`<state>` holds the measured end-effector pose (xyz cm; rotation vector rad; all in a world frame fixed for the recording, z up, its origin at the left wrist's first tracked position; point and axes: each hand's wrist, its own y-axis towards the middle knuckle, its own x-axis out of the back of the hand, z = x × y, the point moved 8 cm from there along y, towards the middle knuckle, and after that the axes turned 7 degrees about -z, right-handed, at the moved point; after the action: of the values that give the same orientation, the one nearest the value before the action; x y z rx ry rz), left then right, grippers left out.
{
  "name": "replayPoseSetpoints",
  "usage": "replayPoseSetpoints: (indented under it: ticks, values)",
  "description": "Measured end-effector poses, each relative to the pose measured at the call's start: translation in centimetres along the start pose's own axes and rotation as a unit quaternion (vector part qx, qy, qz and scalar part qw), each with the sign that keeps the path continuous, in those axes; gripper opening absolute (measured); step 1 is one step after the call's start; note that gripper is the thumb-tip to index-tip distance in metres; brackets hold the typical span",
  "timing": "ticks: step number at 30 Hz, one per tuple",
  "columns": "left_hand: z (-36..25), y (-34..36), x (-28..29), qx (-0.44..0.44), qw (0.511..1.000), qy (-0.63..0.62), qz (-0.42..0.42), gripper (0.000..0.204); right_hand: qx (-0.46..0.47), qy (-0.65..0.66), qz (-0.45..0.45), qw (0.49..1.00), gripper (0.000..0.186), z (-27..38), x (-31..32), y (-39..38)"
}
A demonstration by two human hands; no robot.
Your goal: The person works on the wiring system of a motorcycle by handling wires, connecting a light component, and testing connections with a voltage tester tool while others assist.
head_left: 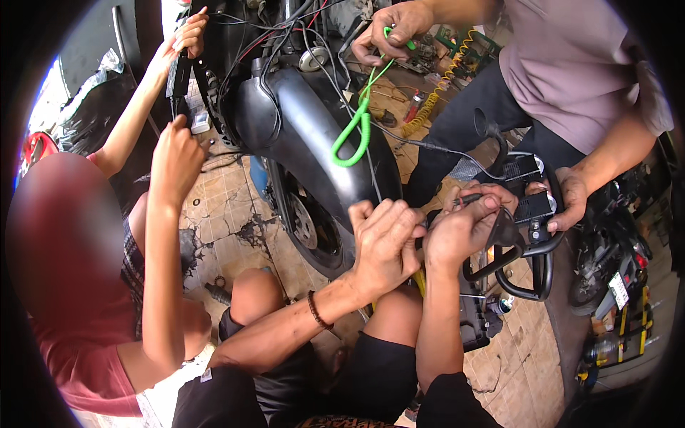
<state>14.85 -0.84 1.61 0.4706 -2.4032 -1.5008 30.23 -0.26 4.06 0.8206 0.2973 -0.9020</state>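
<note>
One dark cable (467, 200) is pinched by the right hand (457, 234) near the black frame (544, 249); the left hand (385, 235) is curled closed, contents hidden. Were the frame shifted, the cable could be strained.

The frame (554, 245) is black; the lamps (532, 207) are black, pale along one edge. The cable end (467, 201) is dark grey to black. The wires (265, 64) are mostly black, with red among them. The fender (285, 118) is glossy black with a silvery highlight. The coiled cord (364, 135) is solid bright green; the coiled hose (435, 96) is yellow. The floor tiles (221, 196) are beige, with a grid of joints and dark, branching cracks. The near shorts (374, 367) and sleeve (221, 399) are black; the bracelet (315, 309) is dark brown. The shirt at left (78, 374) is maroon, the checked shorts (133, 246) dark. The shirt at right (564, 78) is dusty mauve.
</note>
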Motion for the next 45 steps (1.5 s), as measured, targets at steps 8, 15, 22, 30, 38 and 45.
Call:
replayPoseSetpoints:
  ticks: [8,15,22,30,38,45]
  values:
    - [2.3,2.6,2.6,-0.017,0.966,-0.253,-0.044,0.006,-0.008,0.039,0.125,0.991,0.023,-2.4,-0.6,-1.8]
    - [3.0,2.5,3.8,-0.017,0.975,-0.214,-0.055,0.005,-0.123,-0.246,0.325,0.905,0.005,-4.4,-2.5,-4.3]
    - [5.7,3.0,4.0,0.021,0.988,-0.118,-0.102,0.006,0.109,-0.256,0.405,0.871,0.024,9.1,-8.5,-6.3]
    - [5.9,2.3,2.9,0.047,0.989,-0.129,-0.062,0.006,0.201,-0.166,0.162,0.952,0.018,6.6,-20.3,2.8]
    - [4.8,1.2,0.0,0.064,0.977,-0.197,-0.049,0.033,0.054,-0.249,0.347,0.902,0.034,-1.2,-32.4,6.6]
    - [7.3,-0.4,0.3,0.020,0.982,-0.183,0.045,0.053,0.187,-0.223,0.272,0.917,0.027,1.1,-31.9,2.5]
